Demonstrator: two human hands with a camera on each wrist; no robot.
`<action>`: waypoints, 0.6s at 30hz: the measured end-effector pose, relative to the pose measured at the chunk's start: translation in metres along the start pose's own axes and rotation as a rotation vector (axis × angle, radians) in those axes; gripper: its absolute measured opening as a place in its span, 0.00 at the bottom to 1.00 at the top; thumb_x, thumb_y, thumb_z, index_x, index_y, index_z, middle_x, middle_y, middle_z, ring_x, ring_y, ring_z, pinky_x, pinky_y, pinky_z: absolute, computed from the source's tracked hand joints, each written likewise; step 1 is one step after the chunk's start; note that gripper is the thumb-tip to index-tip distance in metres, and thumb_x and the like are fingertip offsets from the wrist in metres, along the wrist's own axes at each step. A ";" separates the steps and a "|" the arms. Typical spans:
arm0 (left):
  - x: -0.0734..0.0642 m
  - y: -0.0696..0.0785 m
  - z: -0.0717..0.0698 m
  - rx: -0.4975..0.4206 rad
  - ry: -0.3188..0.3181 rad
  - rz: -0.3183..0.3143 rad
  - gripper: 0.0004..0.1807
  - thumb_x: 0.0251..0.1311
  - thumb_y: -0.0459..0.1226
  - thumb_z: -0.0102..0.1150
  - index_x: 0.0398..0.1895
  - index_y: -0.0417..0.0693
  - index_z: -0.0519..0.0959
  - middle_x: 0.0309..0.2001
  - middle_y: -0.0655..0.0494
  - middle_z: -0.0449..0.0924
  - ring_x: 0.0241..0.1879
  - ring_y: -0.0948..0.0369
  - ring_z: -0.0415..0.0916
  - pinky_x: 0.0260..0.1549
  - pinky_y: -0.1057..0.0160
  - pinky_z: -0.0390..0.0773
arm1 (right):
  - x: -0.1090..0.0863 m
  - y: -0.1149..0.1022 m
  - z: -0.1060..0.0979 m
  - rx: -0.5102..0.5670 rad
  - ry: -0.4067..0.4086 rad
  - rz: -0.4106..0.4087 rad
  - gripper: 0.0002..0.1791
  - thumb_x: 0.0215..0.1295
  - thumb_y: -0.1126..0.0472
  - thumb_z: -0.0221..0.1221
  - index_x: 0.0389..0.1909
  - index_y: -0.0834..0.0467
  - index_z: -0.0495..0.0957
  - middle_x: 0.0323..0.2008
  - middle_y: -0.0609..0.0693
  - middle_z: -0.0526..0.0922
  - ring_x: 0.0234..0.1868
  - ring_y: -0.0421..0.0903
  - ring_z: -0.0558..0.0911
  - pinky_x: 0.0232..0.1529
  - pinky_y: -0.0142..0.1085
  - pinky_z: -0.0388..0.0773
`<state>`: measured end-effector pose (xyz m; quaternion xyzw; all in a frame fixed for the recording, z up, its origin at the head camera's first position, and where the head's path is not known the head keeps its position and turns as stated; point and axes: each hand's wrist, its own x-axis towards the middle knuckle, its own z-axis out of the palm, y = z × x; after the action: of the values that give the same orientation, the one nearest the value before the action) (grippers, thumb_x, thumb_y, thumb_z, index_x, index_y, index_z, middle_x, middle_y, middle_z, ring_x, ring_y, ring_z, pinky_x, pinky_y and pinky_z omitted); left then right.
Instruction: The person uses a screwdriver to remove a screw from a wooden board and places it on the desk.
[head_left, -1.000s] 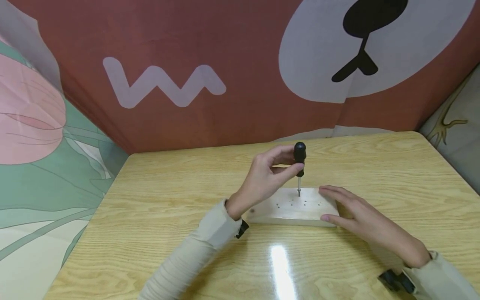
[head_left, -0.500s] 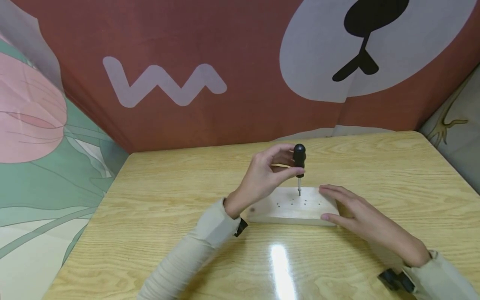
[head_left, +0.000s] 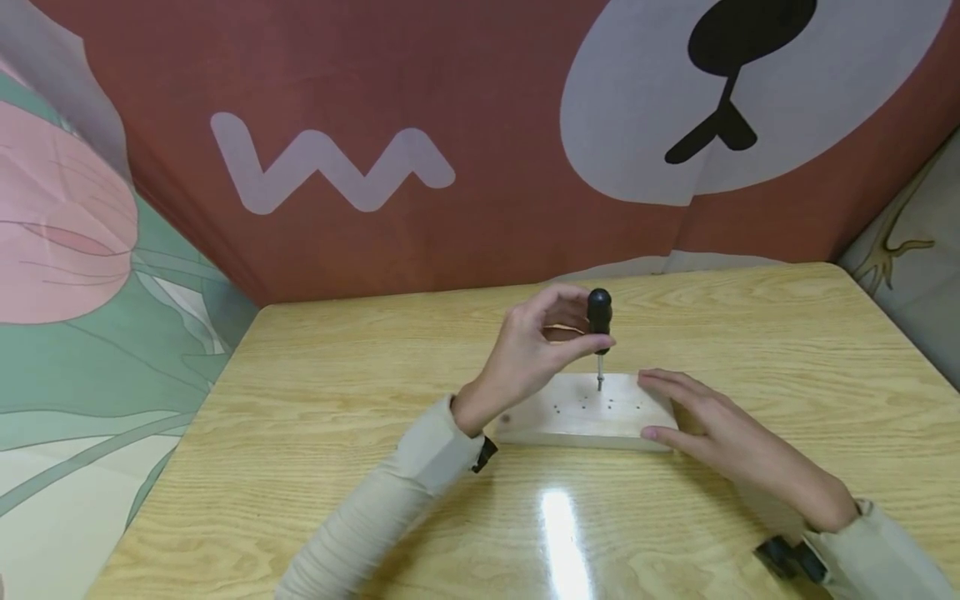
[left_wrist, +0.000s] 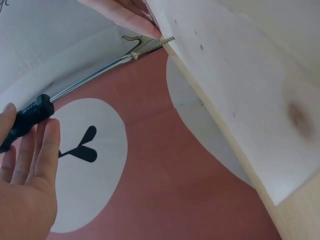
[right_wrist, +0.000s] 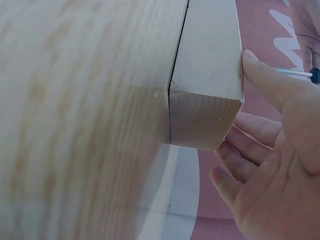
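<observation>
My left hand [head_left: 519, 360] pinches the black handle of a screwdriver [head_left: 599, 310], thumb low on the grip and fingers behind it. The shaft points down, its tip at the head of a screw [head_left: 599, 384] that stands upright in a pale wooden block [head_left: 577, 425]. Much of the thread shows above the wood in the left wrist view. Several small dark holes dot the block's top. At the block's right end my right hand [head_left: 723, 433] holds it, thumb near the front edge and fingers over the far corner. Some fingertips are hidden behind the block [right_wrist: 205, 117] in the right wrist view.
The block lies on a wood-grain table [head_left: 360, 367]. Behind the table's far edge stands a red cloth backdrop [head_left: 420, 242] with a cartoon print, and patterned panels flank both sides. A bright light reflection lies on the tabletop in front of the block.
My left thumb has slid slightly right across the screwdriver handle, and the handle sits slightly lower than a second ago. My right hand and the block stay in place.
</observation>
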<state>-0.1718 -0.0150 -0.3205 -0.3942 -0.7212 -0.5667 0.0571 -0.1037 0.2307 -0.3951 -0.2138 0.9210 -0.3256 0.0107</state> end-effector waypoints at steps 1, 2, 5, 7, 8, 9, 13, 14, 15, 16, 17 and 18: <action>0.000 0.000 0.000 0.000 0.000 0.004 0.22 0.54 0.28 0.71 0.52 0.38 0.75 0.41 0.42 0.86 0.38 0.61 0.85 0.41 0.67 0.87 | 0.000 0.001 0.000 -0.004 0.003 -0.005 0.35 0.66 0.50 0.64 0.68 0.64 0.68 0.68 0.64 0.69 0.68 0.67 0.68 0.60 0.66 0.70; 0.000 0.000 -0.001 0.000 0.000 0.010 0.22 0.54 0.28 0.70 0.52 0.38 0.75 0.40 0.42 0.86 0.37 0.61 0.85 0.41 0.67 0.87 | 0.000 0.001 0.000 -0.003 0.002 -0.008 0.35 0.66 0.50 0.64 0.68 0.64 0.68 0.68 0.65 0.69 0.68 0.67 0.68 0.59 0.66 0.70; 0.000 0.000 -0.002 0.006 0.002 0.032 0.21 0.54 0.28 0.70 0.51 0.38 0.75 0.39 0.43 0.87 0.37 0.62 0.85 0.41 0.66 0.86 | 0.001 0.001 0.000 -0.004 -0.004 -0.006 0.35 0.66 0.50 0.64 0.68 0.64 0.68 0.68 0.65 0.69 0.68 0.68 0.68 0.59 0.67 0.70; -0.001 -0.001 -0.004 0.021 0.010 0.043 0.21 0.55 0.29 0.70 0.51 0.39 0.74 0.38 0.43 0.87 0.36 0.63 0.85 0.41 0.66 0.86 | 0.002 0.001 0.000 -0.002 -0.015 0.004 0.36 0.66 0.49 0.63 0.69 0.63 0.68 0.69 0.65 0.68 0.68 0.68 0.67 0.60 0.67 0.69; -0.001 -0.001 -0.004 0.029 0.018 0.046 0.21 0.55 0.29 0.71 0.50 0.39 0.74 0.38 0.44 0.87 0.36 0.63 0.85 0.41 0.66 0.86 | 0.002 0.001 -0.001 -0.003 -0.017 0.005 0.36 0.66 0.49 0.63 0.69 0.63 0.68 0.69 0.65 0.68 0.68 0.68 0.67 0.59 0.67 0.69; -0.001 -0.001 -0.005 0.035 0.028 0.045 0.21 0.55 0.29 0.71 0.50 0.39 0.74 0.38 0.44 0.87 0.36 0.63 0.85 0.41 0.66 0.86 | 0.002 0.000 -0.001 -0.006 -0.017 0.009 0.36 0.66 0.48 0.63 0.69 0.63 0.68 0.69 0.65 0.68 0.68 0.67 0.67 0.60 0.67 0.69; -0.004 -0.002 -0.010 0.042 0.075 0.027 0.20 0.55 0.29 0.70 0.50 0.38 0.75 0.37 0.43 0.87 0.34 0.60 0.85 0.40 0.66 0.86 | 0.002 0.000 -0.001 -0.011 -0.019 0.000 0.36 0.66 0.48 0.63 0.69 0.64 0.68 0.69 0.66 0.68 0.68 0.68 0.67 0.60 0.67 0.70; -0.005 -0.002 -0.012 0.041 0.084 0.022 0.20 0.55 0.29 0.70 0.50 0.38 0.75 0.37 0.42 0.87 0.34 0.59 0.85 0.40 0.66 0.86 | 0.002 0.000 -0.001 -0.012 -0.018 0.002 0.36 0.66 0.48 0.63 0.69 0.63 0.68 0.69 0.65 0.68 0.68 0.68 0.67 0.60 0.66 0.70; -0.006 -0.003 -0.013 0.041 0.095 0.018 0.20 0.55 0.28 0.70 0.50 0.38 0.75 0.38 0.42 0.87 0.34 0.58 0.85 0.40 0.66 0.86 | 0.002 -0.001 -0.001 -0.012 -0.019 0.005 0.36 0.66 0.47 0.63 0.69 0.63 0.68 0.69 0.65 0.68 0.68 0.67 0.67 0.61 0.66 0.69; -0.006 -0.003 -0.015 0.039 0.104 0.013 0.20 0.56 0.28 0.70 0.51 0.38 0.75 0.38 0.42 0.87 0.34 0.57 0.85 0.40 0.65 0.86 | 0.002 -0.001 -0.002 -0.013 -0.018 0.001 0.36 0.66 0.47 0.63 0.68 0.64 0.68 0.68 0.65 0.68 0.68 0.68 0.67 0.60 0.66 0.69; -0.007 -0.004 -0.016 0.039 0.113 0.009 0.20 0.56 0.28 0.70 0.51 0.38 0.74 0.38 0.42 0.87 0.35 0.56 0.85 0.40 0.65 0.86 | 0.002 -0.002 -0.002 -0.017 -0.016 -0.004 0.36 0.66 0.48 0.63 0.68 0.64 0.68 0.68 0.66 0.69 0.68 0.67 0.68 0.61 0.66 0.69; -0.008 -0.004 -0.018 0.035 0.119 0.005 0.21 0.56 0.28 0.69 0.51 0.38 0.74 0.38 0.41 0.86 0.35 0.55 0.85 0.41 0.65 0.87 | 0.002 -0.003 -0.002 -0.019 -0.014 -0.002 0.36 0.66 0.47 0.63 0.68 0.64 0.68 0.68 0.65 0.69 0.68 0.67 0.68 0.61 0.66 0.69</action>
<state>-0.1757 -0.0346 -0.3219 -0.3604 -0.7254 -0.5764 0.1082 -0.1046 0.2296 -0.3914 -0.2173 0.9236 -0.3154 0.0150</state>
